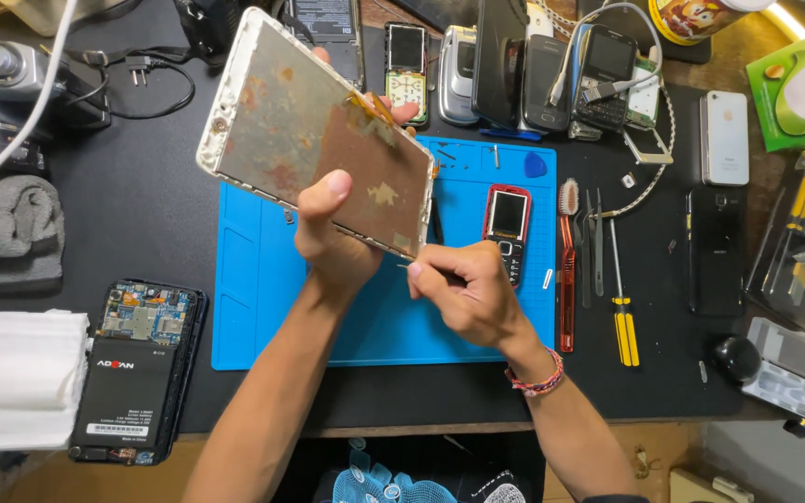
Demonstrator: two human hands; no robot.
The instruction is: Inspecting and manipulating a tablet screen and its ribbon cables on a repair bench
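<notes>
Dark and crowded, our worktop (142, 224) carries a blue mat (263, 279) in the middle. We hold a big metal tablet frame (314, 130) up over the mat, tilted. Our left hand (333, 233) grips its near edge, fingers closed around it, thumb on top. Our right hand (468, 293) is just right of it, fingers pinched shut on a thin tool (406, 268) whose tip touches the frame's near corner. On the mat to the right lies a small red phone (507, 224). An opened phone (137, 373) lies near left. A yellow screwdriver (621, 307) lies right of the mat.
</notes>
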